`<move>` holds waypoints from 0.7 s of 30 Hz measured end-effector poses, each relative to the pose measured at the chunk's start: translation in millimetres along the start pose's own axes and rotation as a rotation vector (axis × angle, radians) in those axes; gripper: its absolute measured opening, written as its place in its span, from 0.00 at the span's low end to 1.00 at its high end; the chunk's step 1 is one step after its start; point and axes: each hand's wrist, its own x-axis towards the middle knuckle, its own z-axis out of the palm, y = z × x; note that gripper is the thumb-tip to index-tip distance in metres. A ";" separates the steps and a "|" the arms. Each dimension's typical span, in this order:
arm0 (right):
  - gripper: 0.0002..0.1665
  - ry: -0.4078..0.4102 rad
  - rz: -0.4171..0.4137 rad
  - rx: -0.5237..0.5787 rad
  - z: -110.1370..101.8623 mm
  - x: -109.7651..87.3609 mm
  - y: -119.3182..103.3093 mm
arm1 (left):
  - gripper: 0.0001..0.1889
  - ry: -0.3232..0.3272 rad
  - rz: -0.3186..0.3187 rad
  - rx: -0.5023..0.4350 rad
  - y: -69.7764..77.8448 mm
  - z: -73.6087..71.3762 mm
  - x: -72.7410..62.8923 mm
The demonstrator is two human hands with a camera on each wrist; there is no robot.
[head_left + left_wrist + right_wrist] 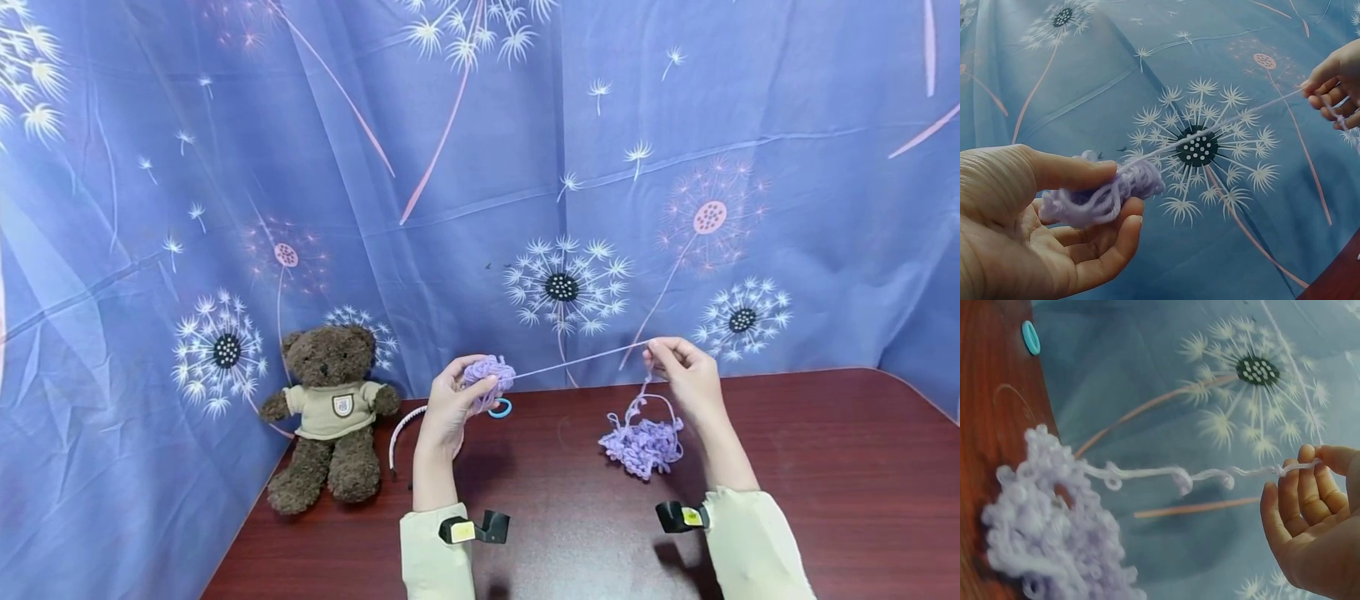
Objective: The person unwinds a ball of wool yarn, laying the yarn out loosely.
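Gripping a purple yarn bundle (498, 367) between thumb and fingers, the left hand (447, 408) is raised near the worktop's (570, 508) back edge, well apart from the right hand (692, 382), which pinches the taut strand (581, 360) leading to a loose purple tangle (642, 447) near that edge.
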 end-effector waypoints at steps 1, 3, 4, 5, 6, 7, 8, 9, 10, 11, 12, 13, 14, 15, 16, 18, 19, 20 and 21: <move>0.14 0.007 -0.003 0.018 -2.3 0.6 0.0 | 0.19 0.000 0.001 -0.001 0.4 -0.2 -0.2; 0.14 0.020 -0.005 0.058 -6.8 1.7 0.1 | 0.19 -0.002 -0.001 -0.004 1.0 -0.5 -0.6; 0.14 0.025 -0.007 0.074 -9.1 1.9 0.2 | 0.18 -0.004 -0.004 -0.005 1.2 -0.6 -0.8; 0.13 0.029 -0.007 0.092 -11.3 2.3 0.5 | 0.18 -0.006 -0.008 -0.007 1.2 -0.8 -0.9; 0.13 0.031 -0.007 0.113 -13.3 2.6 0.7 | 0.18 -0.010 -0.009 -0.005 1.1 -1.1 -1.1; 0.12 0.038 -0.010 0.127 -15.5 2.9 0.8 | 0.18 -0.017 -0.009 0.003 0.8 -1.2 -0.9; 0.12 0.047 -0.011 0.131 -17.4 3.1 0.9 | 0.18 -0.021 -0.009 0.007 0.5 -1.4 -0.8; 0.12 0.056 -0.009 0.146 -19.4 3.4 0.9 | 0.19 -0.023 -0.011 0.013 0.2 -1.4 -0.9; 0.12 0.064 -0.007 0.166 -21.5 3.6 0.8 | 0.19 -0.026 -0.009 0.019 -0.2 -1.5 -0.7; 0.12 0.071 -0.003 0.187 -23.9 3.8 0.6 | 0.19 -0.026 -0.008 0.030 -0.8 -1.7 -0.2; 0.13 0.081 0.000 0.204 -26.2 4.0 0.3 | 0.19 -0.025 -0.005 0.040 -1.2 -1.8 0.0; 0.13 0.092 0.008 0.224 -28.7 4.3 0.0 | 0.18 -0.022 -0.002 0.048 -1.5 -1.8 0.4; 0.12 0.103 0.018 0.237 -31.3 4.4 -0.5 | 0.18 -0.013 -0.002 0.054 -1.9 -1.8 0.8; 0.11 0.112 0.030 0.262 -34.2 4.8 -1.0 | 0.16 -0.005 0.003 0.065 -2.3 -2.0 1.1; 0.11 0.122 0.039 0.279 -37.1 5.1 -1.4 | 0.15 0.002 0.008 0.074 -2.5 -2.2 1.2; 0.10 0.148 0.059 0.303 -42.6 6.1 -1.8 | 0.13 0.015 0.018 0.097 -3.5 -3.0 2.0; 0.09 0.162 0.066 0.314 -45.2 6.6 -1.8 | 0.12 0.022 0.023 0.110 -4.0 -3.3 2.4; 0.09 0.175 0.069 0.319 -47.5 6.9 -1.7 | 0.11 0.026 0.029 0.120 -4.5 -3.5 2.6; 0.09 0.184 0.071 0.332 -49.8 7.2 -1.4 | 0.10 0.029 0.034 0.128 -4.9 -3.7 2.8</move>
